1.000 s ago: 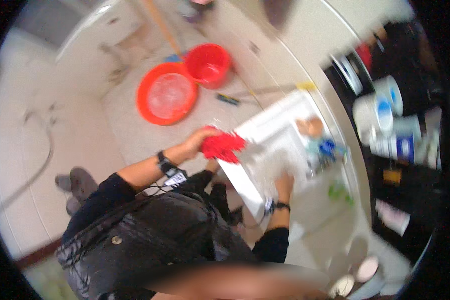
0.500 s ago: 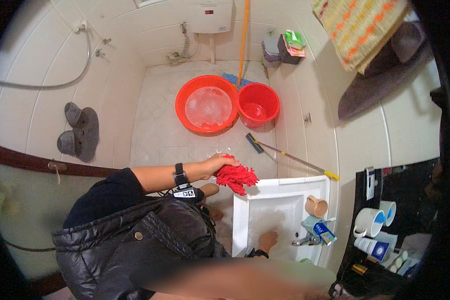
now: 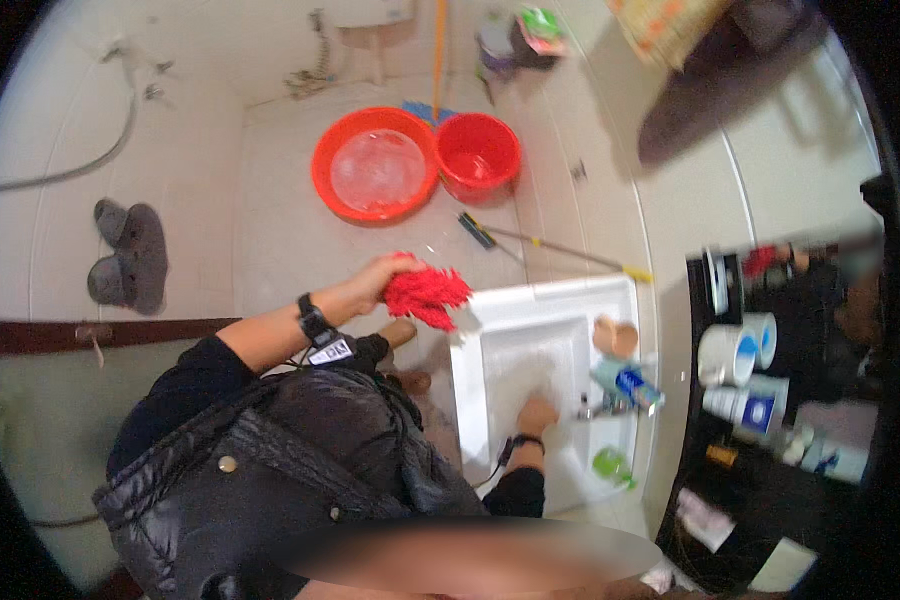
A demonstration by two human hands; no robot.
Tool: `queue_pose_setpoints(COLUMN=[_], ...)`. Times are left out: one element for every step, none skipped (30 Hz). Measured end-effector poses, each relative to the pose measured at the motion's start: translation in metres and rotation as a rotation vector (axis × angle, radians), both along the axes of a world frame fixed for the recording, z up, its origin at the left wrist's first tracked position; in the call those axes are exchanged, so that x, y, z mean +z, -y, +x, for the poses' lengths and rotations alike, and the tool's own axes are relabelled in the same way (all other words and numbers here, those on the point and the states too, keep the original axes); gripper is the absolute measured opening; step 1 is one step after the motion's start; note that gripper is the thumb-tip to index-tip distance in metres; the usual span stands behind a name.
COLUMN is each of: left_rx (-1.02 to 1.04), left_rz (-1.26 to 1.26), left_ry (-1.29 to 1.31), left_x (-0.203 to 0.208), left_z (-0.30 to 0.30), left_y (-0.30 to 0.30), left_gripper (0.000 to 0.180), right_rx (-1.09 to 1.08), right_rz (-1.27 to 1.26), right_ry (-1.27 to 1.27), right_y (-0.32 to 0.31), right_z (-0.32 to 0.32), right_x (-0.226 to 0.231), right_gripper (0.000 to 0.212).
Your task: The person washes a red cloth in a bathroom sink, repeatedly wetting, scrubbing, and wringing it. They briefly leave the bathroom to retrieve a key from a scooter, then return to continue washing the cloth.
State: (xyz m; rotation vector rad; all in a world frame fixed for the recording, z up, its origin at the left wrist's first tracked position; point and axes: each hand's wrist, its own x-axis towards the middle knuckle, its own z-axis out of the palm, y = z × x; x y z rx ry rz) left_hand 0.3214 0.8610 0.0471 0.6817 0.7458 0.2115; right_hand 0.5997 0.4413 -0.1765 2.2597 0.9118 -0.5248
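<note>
My left hand (image 3: 380, 280) grips a red shaggy chenille cloth (image 3: 428, 296), held up beside the far left corner of the white sink (image 3: 555, 293). The cloth's loose strands hang from my closed fingers. Over the sink's bowl is my right hand (image 3: 538, 412), a little left of the metal faucet (image 3: 587, 408). Blur hides its fingers, and whether they hold anything does not show. On the sink's right ledge stand a tan cup (image 3: 615, 338) and a blue-and-white box (image 3: 638, 388). A green object (image 3: 611, 464) lies nearer to me.
Beyond the sink, an orange-red basin (image 3: 327, 185) of cloudy water and a red bucket (image 3: 475, 185) stand on the tiled floor. A squeegee (image 3: 476, 231) leans by the right wall. At right, a black shelf (image 3: 710, 475) carries mugs and tubes. Grey slippers (image 3: 144, 262) hang at left.
The view has shifted, so the room appears higher and further left. My right hand is slightly closer to the faucet, and more of its forearm shows. The red cloth stays in my left hand.
</note>
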Motion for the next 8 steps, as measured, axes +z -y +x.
queue_pose_setpoints(left_rx=[-0.053,-0.072,0.044,-0.007,-0.222,-0.139,-0.118,-0.062], left_rz=[-0.031,0.005,0.056,0.105,0.059,0.061,0.078,0.122], left_ry=[-0.044,0.041,-0.024,-0.034,-0.076,-0.034,-0.055,-0.086], left_x=[0.005,0.007,0.007,0.009,0.015,0.014,0.016,0.017], left_z=[-0.004,-0.004,0.005,0.009,0.001,0.009,0.016,0.024], left_y=[-0.002,-0.005,-0.002,-0.006,-0.016,-0.009,-0.004,0.002], left_gripper=[0.024,0.026,0.028,0.034,0.035,0.039,0.044,0.048], right_rx=[-0.037,-0.031,0.0,-0.115,-0.019,-0.296,-0.309,-0.458], right_rz=[-0.045,-0.06,0.153,0.272,0.68,0.59,0.691,0.679], right_ry=[0.014,0.004,0.113,0.021,0.022,-0.078,-0.054,-0.148], right_y=[-0.002,-0.003,-0.001,-0.002,-0.003,0.001,-0.002,-0.003], right_z=[0.004,0.006,-0.001,-0.003,-0.013,-0.015,-0.021,-0.026], right_x=[0.002,0.003,0.007,0.015,0.025,0.041,0.057,0.079], right_gripper=[0.028,0.027,0.027,0.029,0.033,0.036,0.041,0.051])
